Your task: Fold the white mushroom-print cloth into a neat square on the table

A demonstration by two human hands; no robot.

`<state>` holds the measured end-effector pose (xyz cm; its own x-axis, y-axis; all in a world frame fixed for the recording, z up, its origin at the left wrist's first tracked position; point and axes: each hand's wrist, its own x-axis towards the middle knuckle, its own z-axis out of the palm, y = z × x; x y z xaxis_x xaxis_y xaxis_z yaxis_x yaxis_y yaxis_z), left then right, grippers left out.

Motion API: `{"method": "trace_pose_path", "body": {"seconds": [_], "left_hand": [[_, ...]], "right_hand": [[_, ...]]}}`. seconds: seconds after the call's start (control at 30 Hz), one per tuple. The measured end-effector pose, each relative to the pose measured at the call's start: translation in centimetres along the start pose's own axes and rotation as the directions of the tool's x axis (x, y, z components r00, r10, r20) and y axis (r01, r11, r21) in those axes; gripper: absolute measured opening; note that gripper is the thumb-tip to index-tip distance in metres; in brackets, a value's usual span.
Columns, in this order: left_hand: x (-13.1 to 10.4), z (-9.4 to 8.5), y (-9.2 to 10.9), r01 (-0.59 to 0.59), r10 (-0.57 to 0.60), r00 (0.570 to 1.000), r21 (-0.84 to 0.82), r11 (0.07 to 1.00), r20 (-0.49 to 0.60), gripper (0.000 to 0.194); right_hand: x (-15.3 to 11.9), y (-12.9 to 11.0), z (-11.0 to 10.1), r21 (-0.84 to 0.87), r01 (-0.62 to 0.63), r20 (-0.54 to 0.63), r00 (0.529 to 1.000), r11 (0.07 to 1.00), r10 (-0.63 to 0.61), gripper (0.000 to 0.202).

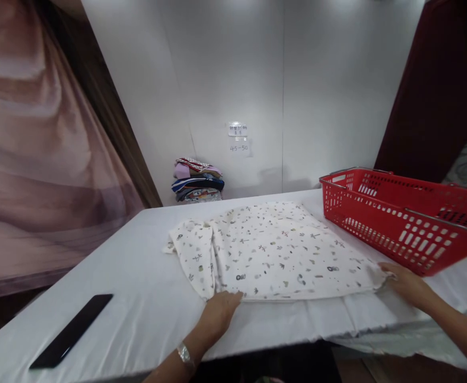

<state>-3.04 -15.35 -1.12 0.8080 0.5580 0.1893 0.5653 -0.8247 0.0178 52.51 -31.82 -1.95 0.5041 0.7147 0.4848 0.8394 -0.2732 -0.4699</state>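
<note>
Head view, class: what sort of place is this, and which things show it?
Probably a laundry or clothes-folding station. A printed garment lies flat on a white-covered table under both hands, a red basket stands beside it, and folded clothes are stacked by the wall.

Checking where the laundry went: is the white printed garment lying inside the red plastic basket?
No, the white printed garment lies spread flat on the white table, beside the red plastic basket.
</note>
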Motion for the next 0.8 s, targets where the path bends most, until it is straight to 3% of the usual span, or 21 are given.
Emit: {"method": "trace_pose_path", "body": {"seconds": [0.07, 0.17, 0.23, 0.33, 0.37, 0.43, 0.57, 0.67, 0.8], "left_hand": [[0.2, 0.0, 0.3, 0.060, -0.060, 0.998, 0.010, 0.998, 0.000, 0.035], [0.8, -0.7, 1.0, 0.154, -0.154, 0.987, 0.017, 0.988, 0.049, 0.031], [1.3, -1.4, 1.5, 0.173, -0.174, 0.981, 0.016, 0.985, 0.081, 0.031], [1.8, -2.4, 1.9, 0.163, -0.163, 0.982, 0.011, 0.987, 0.091, 0.031], [1.9, -2.6, 2.0, 0.159, -0.159, 0.984, 0.004, 0.987, 0.087, 0.030], [2.0, -2.9, 2.0, 0.161, -0.159, 0.985, -0.021, 0.987, 0.071, 0.027], [1.8, -2.8, 1.7, 0.206, -0.206, 0.978, -0.093, 0.974, 0.013, 0.021], [1.1, -2.4, 1.1, 0.174, -0.177, 0.984, -0.117, 0.978, -0.019, 0.020], [0.3, -1.6, -0.1, 0.061, -0.067, 0.996, -0.106, 0.992, -0.063, 0.009]], "right_hand": [[-1.0, -4.1, 0.8, 0.030, 0.131, 0.144, 0.980, 0.991, -0.134, 0.030], [-3.8, -12.9, 3.1, 0.135, 0.246, 0.219, 0.937, 0.960, -0.271, 0.040], [-5.9, -19.4, 5.0, 0.242, 0.360, 0.301, 0.855, 0.901, -0.423, 0.039], [-8.3, -27.9, 7.4, 0.371, 0.511, 0.359, 0.691, 0.775, -0.627, 0.043], [-8.7, -30.1, 8.1, 0.390, 0.533, 0.363, 0.661, 0.751, -0.657, 0.045], [-9.2, -33.4, 9.6, 0.400, 0.545, 0.364, 0.644, 0.737, -0.673, 0.045], [-9.3, -35.8, 12.8, 0.408, 0.489, 0.341, 0.702, 0.771, -0.625, 0.035], [-9.5, -35.4, 14.1, 0.460, 0.396, 0.383, 0.719, 0.795, -0.580, 0.031], [-9.8, -34.0, 13.9, 0.511, 0.243, 0.476, 0.719, 0.824, -0.507, 0.027]]}}
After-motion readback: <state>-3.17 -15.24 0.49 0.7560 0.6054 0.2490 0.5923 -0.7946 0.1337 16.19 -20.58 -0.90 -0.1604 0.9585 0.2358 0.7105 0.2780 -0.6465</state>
